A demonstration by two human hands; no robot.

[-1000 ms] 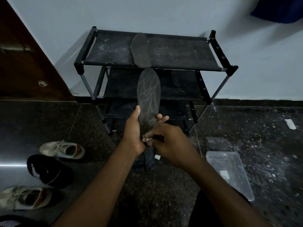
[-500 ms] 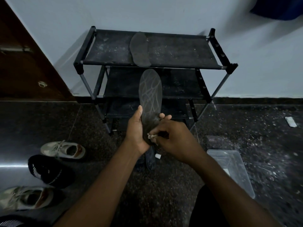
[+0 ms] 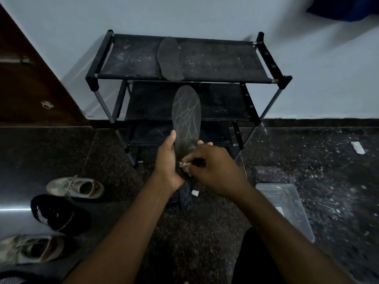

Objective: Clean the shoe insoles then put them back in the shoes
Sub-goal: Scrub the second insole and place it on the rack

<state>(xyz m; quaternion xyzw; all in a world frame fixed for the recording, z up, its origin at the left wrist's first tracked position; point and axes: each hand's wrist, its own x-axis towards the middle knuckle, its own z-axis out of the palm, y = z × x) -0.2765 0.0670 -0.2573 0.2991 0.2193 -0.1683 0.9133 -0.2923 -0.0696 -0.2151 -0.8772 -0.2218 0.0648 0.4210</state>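
My left hand [image 3: 167,160] grips the heel end of a dark insole [image 3: 186,117] with pale line markings, holding it upright in front of the shoe rack. My right hand [image 3: 213,167] pinches a small pale wipe [image 3: 184,165] against the insole's lower part. A second dark insole [image 3: 170,58] lies flat on the rack's top shelf. On the floor at the left stand a beige sneaker [image 3: 75,186], a black shoe [image 3: 52,212] and another beige sneaker [image 3: 28,249].
The black three-tier shoe rack [image 3: 215,64] stands against the pale wall. A clear plastic tray [image 3: 287,208] sits on the dark speckled floor at my right. A small white cap [image 3: 194,193] and a dark object lie on the floor below my hands. A brown door is at left.
The right hand with the wipe has shifted slightly along the insole's lower part. The insole and left hand stay almost where they were.
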